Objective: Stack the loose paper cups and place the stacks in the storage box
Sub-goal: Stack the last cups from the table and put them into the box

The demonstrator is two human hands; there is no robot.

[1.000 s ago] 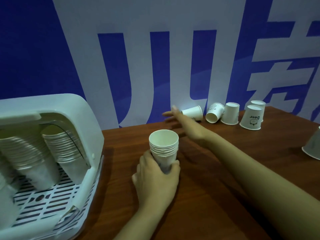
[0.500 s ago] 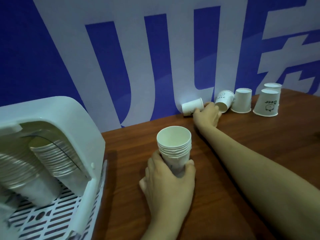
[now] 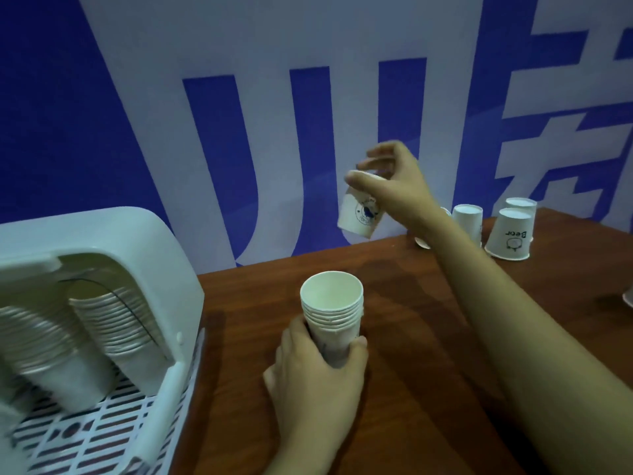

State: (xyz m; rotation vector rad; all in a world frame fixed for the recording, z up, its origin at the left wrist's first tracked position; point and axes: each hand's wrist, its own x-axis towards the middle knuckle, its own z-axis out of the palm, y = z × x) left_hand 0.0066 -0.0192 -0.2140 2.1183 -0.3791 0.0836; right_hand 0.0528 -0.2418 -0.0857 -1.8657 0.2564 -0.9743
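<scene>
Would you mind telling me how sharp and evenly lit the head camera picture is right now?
Head view: dim, bluish light; the right hand and its raised cup are smeared by motion blur; the stack in the left hand is fairly sharp; the storage box at the left edge is soft and bowed by wide-angle distortion.

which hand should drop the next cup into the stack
Right. The right hand already pinches a loose cup in the air above the stack, while the left hand grips that stack upright on the table.
</scene>
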